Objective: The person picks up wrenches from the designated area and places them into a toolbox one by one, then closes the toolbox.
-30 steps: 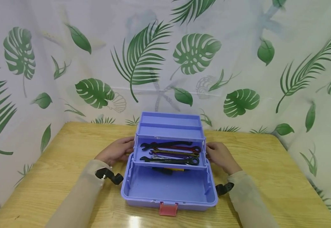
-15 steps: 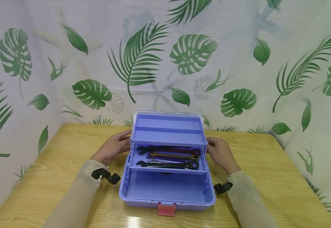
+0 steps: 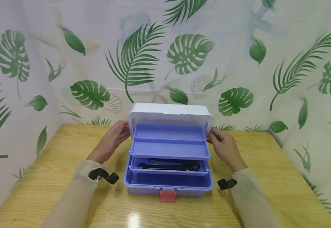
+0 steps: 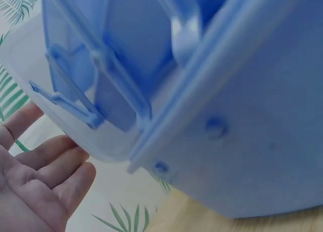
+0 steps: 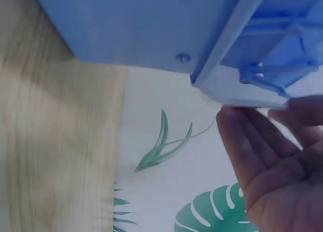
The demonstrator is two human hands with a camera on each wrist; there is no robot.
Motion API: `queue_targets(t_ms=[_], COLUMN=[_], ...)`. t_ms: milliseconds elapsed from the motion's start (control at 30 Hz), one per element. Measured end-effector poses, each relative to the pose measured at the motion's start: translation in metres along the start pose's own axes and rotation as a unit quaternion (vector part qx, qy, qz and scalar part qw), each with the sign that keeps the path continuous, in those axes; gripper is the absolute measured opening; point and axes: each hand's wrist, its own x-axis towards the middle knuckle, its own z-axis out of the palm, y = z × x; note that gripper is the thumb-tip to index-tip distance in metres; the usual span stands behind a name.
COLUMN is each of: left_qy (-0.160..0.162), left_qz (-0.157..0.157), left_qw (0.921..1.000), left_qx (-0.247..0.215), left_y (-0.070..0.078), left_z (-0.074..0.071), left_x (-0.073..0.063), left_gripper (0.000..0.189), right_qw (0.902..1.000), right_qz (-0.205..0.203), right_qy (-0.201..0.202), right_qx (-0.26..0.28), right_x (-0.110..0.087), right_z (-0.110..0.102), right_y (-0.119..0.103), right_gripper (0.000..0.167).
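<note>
A blue-purple toolbox point(image 3: 168, 191) stands on the wooden table with its whitish lid point(image 3: 171, 109) tilted up behind two stepped trays. The upper tray point(image 3: 169, 148) is bare inside; in the lower one lie wrenches point(image 3: 168, 166), mostly shaded by the tray above. At the lid's left side is my left hand point(image 3: 111, 139), its fingers extended and the fingertips against the lid's edge in the left wrist view. My right hand point(image 3: 225, 148) is at the lid's right side, its fingertips under the edge in the right wrist view. A red latch point(image 3: 167, 195) hangs at the front.
Hinged linkage arms point(image 4: 75, 91) join the trays to the box. A leaf-printed cloth point(image 3: 142, 63) hangs behind the wooden table point(image 3: 68, 152). Black camera mounts point(image 3: 104, 175) are on both sleeved wrists.
The lid has come up into view behind the trays. Both trays have swung forward and lower over the box, covering more of the wrenches. Both hands have risen alongside the lid.
</note>
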Motion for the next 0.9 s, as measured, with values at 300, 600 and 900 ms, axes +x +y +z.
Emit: queue_targets(t_ms=[300, 600, 900], left_qy=[-0.017, 0.036, -0.048], left_qz=[0.027, -0.029, -0.026], left_qw=[0.999, 0.9963, 0.9909], left_qx=[0.032, 0.072, 0.123], left_y=[0.008, 0.03, 0.029], left_z=[0.011, 0.02, 0.029], left_x=[-0.001, -0.001, -0.001], left_gripper=[0.068, 0.059, 0.061], right_qw=[0.994, 0.9906, 0.9886], right_qz=[0.027, 0.055, -0.014], right_qy=[-0.064, -0.123, -0.147], right_qx=[0.085, 0.023, -0.032], right_x=[-0.003, -0.012, -0.02], right_z=[-0.013, -0.026, -0.035], right_y=[-0.017, -0.032, -0.003], right_gripper=[0.072, 0.066, 0.061])
